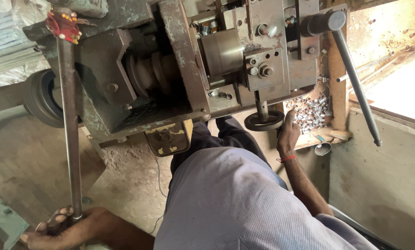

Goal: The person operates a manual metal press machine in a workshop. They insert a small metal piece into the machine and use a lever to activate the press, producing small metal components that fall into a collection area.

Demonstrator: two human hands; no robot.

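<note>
My left hand [64, 228] grips the lower end of a long steel rod [70, 125] at the bottom left; the rod runs up to the grey machine [124, 60], where red threads are tied around it. My right hand [287, 132], with a red thread at the wrist, reaches forward with fingers stretched, touching the edge of a pile of small shiny metal pieces [311, 113] on a wooden tray, just right of a small black handwheel [263, 121]. It holds nothing that I can see.
A metal lever [355, 78] with a round knob slants down on the right. A steel chuck [222, 51] sits mid-machine. A dark pulley wheel [43, 98] is at the left. A concrete wall is at the lower right, a dusty floor below.
</note>
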